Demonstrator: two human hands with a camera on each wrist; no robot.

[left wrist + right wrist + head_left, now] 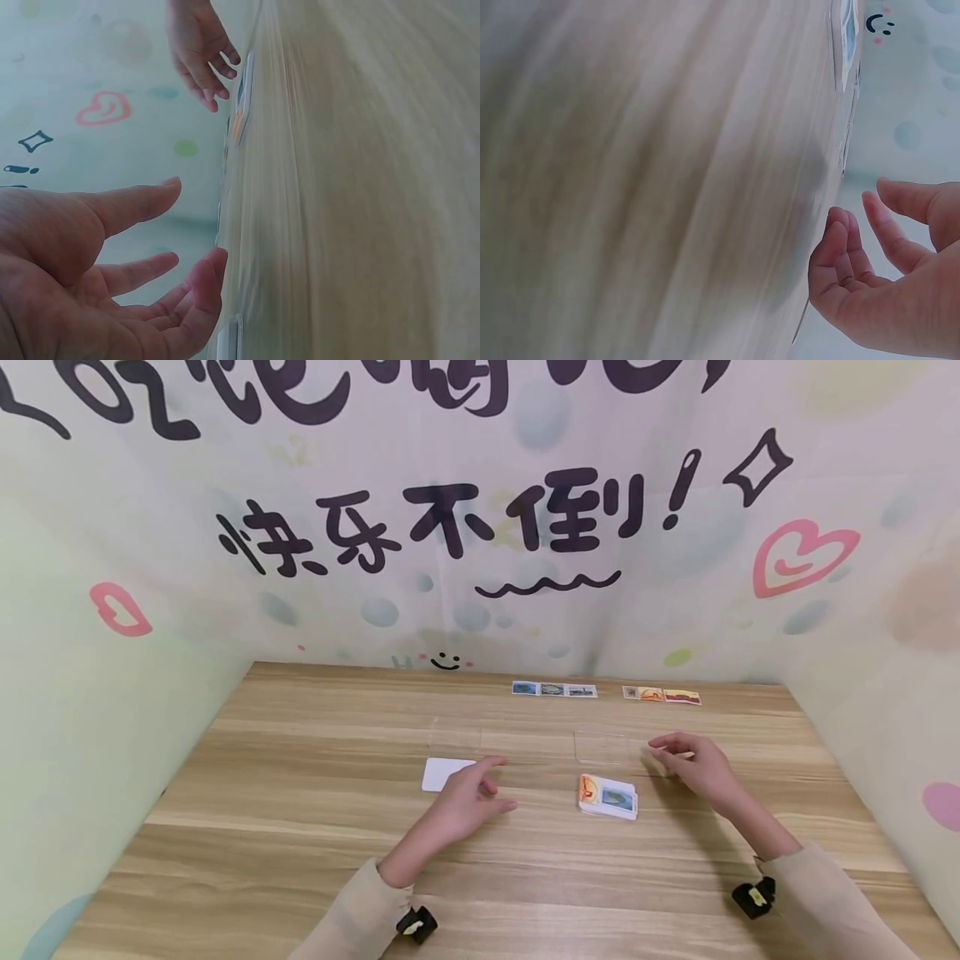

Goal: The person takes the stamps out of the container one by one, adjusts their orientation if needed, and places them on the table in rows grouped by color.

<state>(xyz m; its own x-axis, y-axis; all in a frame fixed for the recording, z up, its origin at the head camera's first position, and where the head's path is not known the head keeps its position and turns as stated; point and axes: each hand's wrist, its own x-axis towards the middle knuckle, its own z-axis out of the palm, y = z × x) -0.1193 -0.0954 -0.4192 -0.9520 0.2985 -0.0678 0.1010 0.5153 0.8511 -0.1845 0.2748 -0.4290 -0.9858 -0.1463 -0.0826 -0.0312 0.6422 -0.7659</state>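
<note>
My left hand (467, 800) hangs over the table beside a white card stack (441, 774), partly covering it in the head view. Its thumb and fingers (201, 300) are apart, with nothing between them. To the right lies a stack of printed cards (618, 800) whose top card carries an orange picture and a blue one. Just right of a clear rectangular plate (600, 748) is my right hand (702, 771), fingers loosely bent and holding nothing. In the right wrist view, the same right hand (900, 281) has its thumb parted from the fingers.
A second clear plate (456, 735) lies behind the white stack. Toward the back edge sit a row of blue and green picture pieces (555, 690) and a row of orange and red ones (662, 696). A printed cloth wall (360, 635) closes off the wooden table (300, 860).
</note>
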